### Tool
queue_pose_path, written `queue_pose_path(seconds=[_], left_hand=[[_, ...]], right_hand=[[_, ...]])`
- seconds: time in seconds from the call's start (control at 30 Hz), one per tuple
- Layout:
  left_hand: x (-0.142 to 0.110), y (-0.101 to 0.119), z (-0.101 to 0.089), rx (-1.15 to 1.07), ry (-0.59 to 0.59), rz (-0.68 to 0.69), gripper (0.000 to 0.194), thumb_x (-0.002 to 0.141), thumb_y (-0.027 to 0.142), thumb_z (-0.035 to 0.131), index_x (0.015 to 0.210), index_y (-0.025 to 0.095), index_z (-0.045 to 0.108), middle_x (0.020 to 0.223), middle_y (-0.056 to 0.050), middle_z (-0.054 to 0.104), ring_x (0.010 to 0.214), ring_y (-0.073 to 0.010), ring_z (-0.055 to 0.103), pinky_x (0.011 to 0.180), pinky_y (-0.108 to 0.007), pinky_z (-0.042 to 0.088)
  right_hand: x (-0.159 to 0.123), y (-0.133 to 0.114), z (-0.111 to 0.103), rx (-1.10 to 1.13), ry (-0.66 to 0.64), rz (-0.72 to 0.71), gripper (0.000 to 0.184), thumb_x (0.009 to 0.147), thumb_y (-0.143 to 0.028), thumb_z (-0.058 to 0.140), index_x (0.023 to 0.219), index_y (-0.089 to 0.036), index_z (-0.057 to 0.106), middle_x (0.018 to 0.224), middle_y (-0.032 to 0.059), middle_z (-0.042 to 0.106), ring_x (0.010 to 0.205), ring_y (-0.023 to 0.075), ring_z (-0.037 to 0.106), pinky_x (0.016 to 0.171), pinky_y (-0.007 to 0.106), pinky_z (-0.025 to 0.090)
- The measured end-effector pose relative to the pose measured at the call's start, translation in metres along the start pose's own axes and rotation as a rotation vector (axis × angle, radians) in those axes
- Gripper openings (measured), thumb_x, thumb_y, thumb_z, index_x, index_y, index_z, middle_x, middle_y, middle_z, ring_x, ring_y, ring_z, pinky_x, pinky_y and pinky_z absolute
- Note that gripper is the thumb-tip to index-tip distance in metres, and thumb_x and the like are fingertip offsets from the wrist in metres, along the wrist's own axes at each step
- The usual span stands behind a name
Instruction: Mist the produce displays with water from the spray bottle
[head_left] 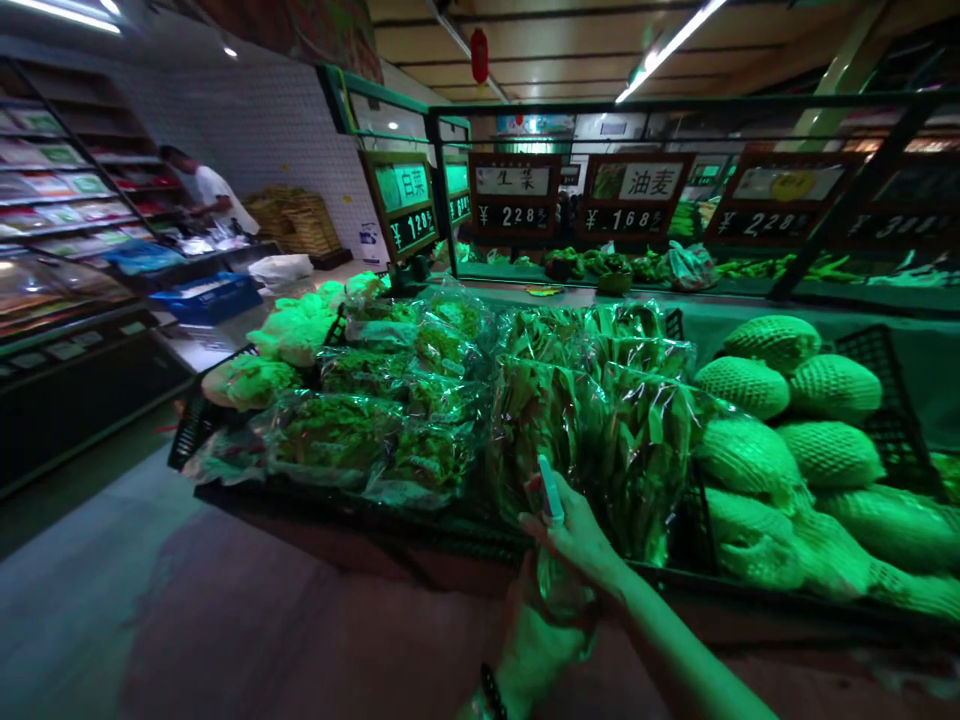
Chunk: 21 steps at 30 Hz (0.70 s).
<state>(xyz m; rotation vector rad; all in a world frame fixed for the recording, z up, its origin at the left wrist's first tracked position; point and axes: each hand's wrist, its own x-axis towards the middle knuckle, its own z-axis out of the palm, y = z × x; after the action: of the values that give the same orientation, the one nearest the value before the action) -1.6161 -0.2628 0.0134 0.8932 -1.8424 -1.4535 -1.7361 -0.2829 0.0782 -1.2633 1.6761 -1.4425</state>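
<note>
At the bottom centre of the frame, the right hand (pixel 574 530) pinches a slim pale stick (pixel 551 488) between its fingers, while the left hand (pixel 534 640) closes around a clear plastic bag (pixel 559 590). Just beyond, the table (pixel 420 525) carries bagged leafy greens (pixel 592 430) and net-wrapped melons (pixel 780 450)

White tiled wall (pixel 262 140) rising, fluorescent tube (pixel 671 50) glowing on tan ceiling (pixel 570 40), red lantern (pixel 480 55) hanging, grey floor (pixel 82 590) spreading below
</note>
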Motion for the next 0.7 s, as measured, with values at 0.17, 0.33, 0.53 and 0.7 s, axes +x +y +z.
queue_pose_path(seconds=[0.17, 0.33, 0.53, 0.7], left_hand=[[-0.063, 0.004, 0.005, -0.162, -0.146, -0.21, 0.067, 0.066, 0.012, 0.08, 0.128, 0.024, 0.061, 0.116, -0.008, 0.088, 0.109, -0.0318, 0.085, 0.091, -0.04, 0.072], [-0.105, 0.004, 0.001, -0.051, -0.228, -0.377, 0.068, 0.063, 0.016, 0.086, 0.126, 0.019, 0.062, 0.119, -0.012, 0.087, 0.111, -0.0333, 0.083, 0.096, -0.041, 0.068], [-0.123, 0.003, -0.007, 0.061, -0.351, -0.412, 0.041, 0.064, 0.023, 0.085, 0.102, 0.02, 0.07, 0.098, -0.007, 0.088, 0.092, -0.0336, 0.085, 0.078, -0.041, 0.066], [-0.112, 0.023, -0.012, 0.093, -0.372, -0.415, 0.058, 0.06, 0.022, 0.087, 0.115, 0.02, 0.071, 0.104, -0.008, 0.089, 0.094, -0.0326, 0.084, 0.084, -0.042, 0.066]], right_hand=[[-0.069, 0.03, 0.006, 0.038, 0.098, 0.125, 0.022, 0.083, -0.036, 0.079, 0.094, -0.023, 0.065, 0.073, -0.0067, 0.059, 0.064, 0.0142, 0.052, 0.063, 0.028, 0.044], [-0.127, 0.05, 0.02, 0.099, 0.216, 0.234, 0.024, 0.082, -0.04, 0.082, 0.085, -0.023, 0.065, 0.066, -0.0065, 0.056, 0.061, 0.0141, 0.049, 0.059, 0.027, 0.041], [-0.149, 0.049, 0.029, 0.231, 0.29, 0.287, 0.046, 0.081, -0.049, 0.083, 0.116, -0.024, 0.066, 0.1, 0.0001, 0.073, 0.054, 0.0089, 0.043, 0.062, 0.031, 0.054], [-0.146, 0.04, 0.019, 0.239, 0.321, 0.286, 0.045, 0.08, -0.053, 0.087, 0.109, -0.023, 0.069, 0.093, 0.0006, 0.074, 0.061, 0.015, 0.059, 0.064, 0.033, 0.056]])
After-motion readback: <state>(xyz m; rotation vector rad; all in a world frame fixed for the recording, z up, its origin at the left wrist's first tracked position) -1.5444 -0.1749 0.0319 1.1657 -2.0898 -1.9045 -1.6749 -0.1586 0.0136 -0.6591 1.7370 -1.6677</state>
